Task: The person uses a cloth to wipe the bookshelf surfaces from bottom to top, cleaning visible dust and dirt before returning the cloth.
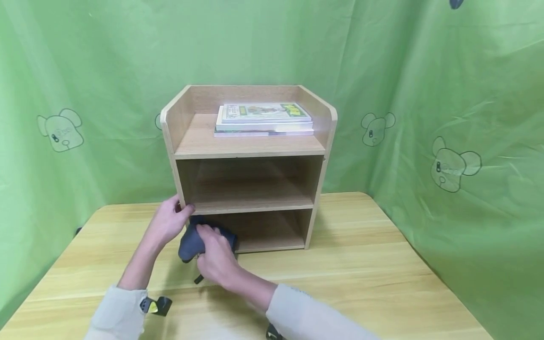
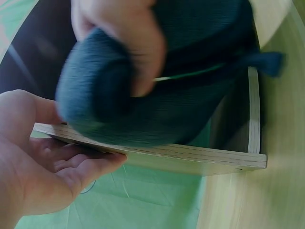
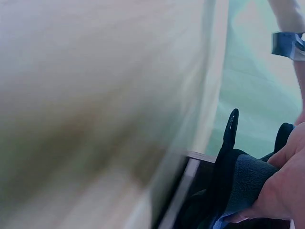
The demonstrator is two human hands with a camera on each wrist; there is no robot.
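A dark blue cloth pouch [image 1: 192,244] with a seam or zip line and a short tab is at the left front of the small wooden shelf's lowest compartment. My right hand [image 1: 217,257] grips it from above, fingers pressed into the cloth. In the left wrist view the pouch [image 2: 190,105] overlaps the front edge of the side panel [image 2: 214,157]. My left hand [image 1: 167,221] holds that left panel of the shelf [image 1: 250,208], thumb on the inner side and fingers outside. In the right wrist view, a dark loop [image 3: 230,129] sticks up from the pouch.
Several books [image 1: 265,120] lie stacked on the shelf's top. The shelf stands toward the back of a wooden table [image 1: 361,278]. Green curtains [image 1: 119,61] with bear outlines hang behind and to the right.
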